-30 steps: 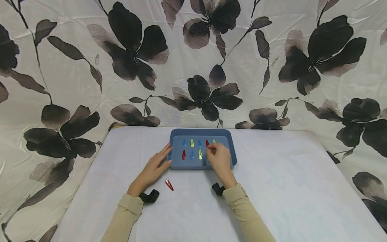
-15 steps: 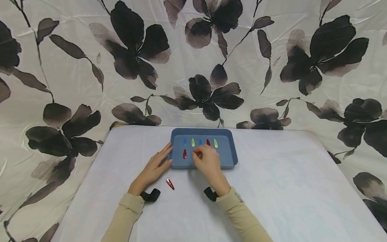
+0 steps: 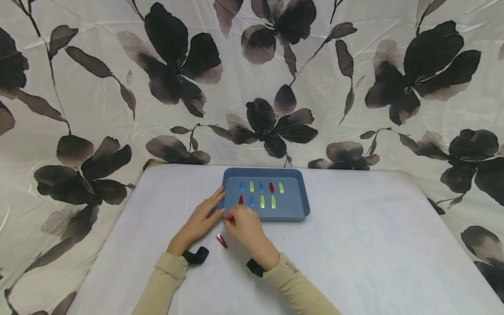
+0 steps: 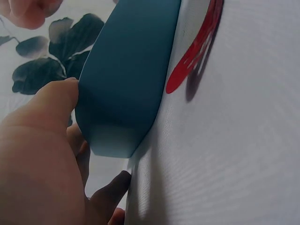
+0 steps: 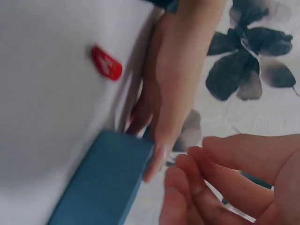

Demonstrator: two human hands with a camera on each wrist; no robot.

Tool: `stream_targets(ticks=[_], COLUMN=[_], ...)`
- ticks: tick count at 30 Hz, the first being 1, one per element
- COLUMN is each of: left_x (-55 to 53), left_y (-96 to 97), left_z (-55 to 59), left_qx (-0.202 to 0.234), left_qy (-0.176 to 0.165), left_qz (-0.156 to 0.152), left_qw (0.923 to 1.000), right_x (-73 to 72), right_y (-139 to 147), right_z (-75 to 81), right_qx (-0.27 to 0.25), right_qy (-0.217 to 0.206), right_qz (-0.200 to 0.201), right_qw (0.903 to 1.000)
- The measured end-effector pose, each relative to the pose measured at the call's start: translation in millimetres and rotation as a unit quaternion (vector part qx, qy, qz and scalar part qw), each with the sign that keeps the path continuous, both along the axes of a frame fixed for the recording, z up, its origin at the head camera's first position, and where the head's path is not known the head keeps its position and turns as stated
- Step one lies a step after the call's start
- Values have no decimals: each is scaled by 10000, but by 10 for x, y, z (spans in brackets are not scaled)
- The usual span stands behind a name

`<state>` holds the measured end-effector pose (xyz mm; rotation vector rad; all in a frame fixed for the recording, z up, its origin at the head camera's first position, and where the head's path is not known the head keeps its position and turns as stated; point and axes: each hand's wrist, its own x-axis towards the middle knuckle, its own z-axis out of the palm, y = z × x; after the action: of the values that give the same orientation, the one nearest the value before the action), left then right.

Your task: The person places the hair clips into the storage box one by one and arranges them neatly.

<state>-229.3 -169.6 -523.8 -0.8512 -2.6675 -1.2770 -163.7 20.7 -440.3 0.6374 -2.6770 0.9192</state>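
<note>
My left hand (image 3: 200,222) rests with fingers extended against the left edge of a blue tray (image 3: 293,214); in the left wrist view its thumb touches the tray wall (image 4: 124,70). My right hand (image 3: 246,227) is over the tray's front left edge, fingers loosely bent, nothing seen between the fingertips in the right wrist view. On the table in front lies a red snap hair clip (image 3: 222,241), just left of the right hand. Inside the tray, hair clips stand in two rows, among them a red clip (image 3: 271,187), a blue clip (image 3: 241,187) and a yellow-green clip (image 3: 273,201).
A white cloth covers the table (image 3: 374,245). Behind it hangs a floral curtain (image 3: 220,144). Black wrist cameras are strapped on both arms, the left camera (image 3: 196,255) close to the loose red clip.
My right hand has moved left and toward me, from the tray's right part to its front left edge. A yellow-green clip now shows in the front row where that hand was. Left hand stays.
</note>
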Motion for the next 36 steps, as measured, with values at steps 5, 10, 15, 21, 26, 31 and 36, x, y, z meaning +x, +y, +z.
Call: stream_targets(ticks=[5, 10, 15, 21, 26, 31, 36], left_x=[17, 14, 16, 17, 15, 12, 5], left_y=[0, 3, 6, 12, 15, 17, 14], left_z=[12, 19, 25, 38, 47, 42, 21], left_qx=[-19, -50, -53, -38, -63, -61, -57], left_qy=[-50, 8, -5, -29, -59, -104, -76], left_qz=[-17, -8, -12, -25, -9, 15, 5], left_qw=[10000, 10000, 10000, 10000, 10000, 9999, 10000], right_x=[50, 64, 68, 67, 76, 79, 72], right_y=[-113, -202, -245, -276, -325, -353, -345], right_z=[-77, -161, -218, -252, -300, -322, -325], right_qx=[511, 979, 1154, 1252, 1616, 1714, 1627], right_qy=[-654, -784, -788, -632, -591, -500, -393], right_qz=[-6, -11, 154, 146, 12, -17, 66], right_qw=[9965, 9921, 9901, 9900, 9851, 9839, 9859])
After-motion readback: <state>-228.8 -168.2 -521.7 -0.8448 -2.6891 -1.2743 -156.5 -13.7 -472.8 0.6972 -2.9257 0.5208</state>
